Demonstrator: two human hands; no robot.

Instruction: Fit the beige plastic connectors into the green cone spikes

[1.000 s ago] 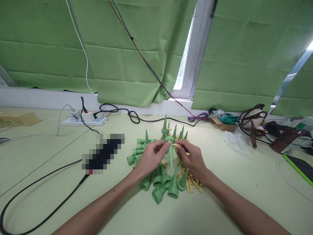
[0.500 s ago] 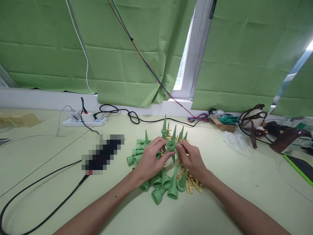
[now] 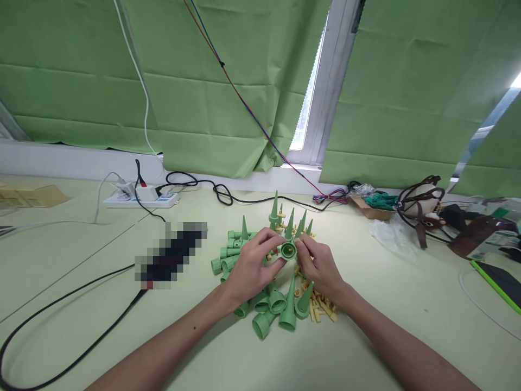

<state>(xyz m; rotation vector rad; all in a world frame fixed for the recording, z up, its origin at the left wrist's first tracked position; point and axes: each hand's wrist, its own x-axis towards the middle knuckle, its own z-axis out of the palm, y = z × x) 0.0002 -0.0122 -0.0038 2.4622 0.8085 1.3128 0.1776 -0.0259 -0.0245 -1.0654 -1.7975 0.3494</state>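
Holding a hollow green plastic cone (image 3: 288, 257) above the middle of the pale worktop (image 3: 407, 293), clamped between thumb and fingers of the left hand (image 3: 253, 266), with the round open mouth toward the near side. Inside that mouth, a small yellow tip (image 3: 290, 250). At the cone's right edge, the right hand (image 3: 319, 263), with thumb and fingertips close together; cannot tell whether closed on the cone itself or on a small part hidden there. Around and nearer than the left hand, more green plastic cones (image 3: 262, 325), several lying on their sides. Farther off, upright pointed green plastic cones (image 3: 274, 209). Nearer than the right hand, a loose pile of small yellow plastic pegs (image 3: 323, 309). At far left, a white plastic power strip (image 3: 166, 203); at far right, a brown cardboard box (image 3: 372, 212).
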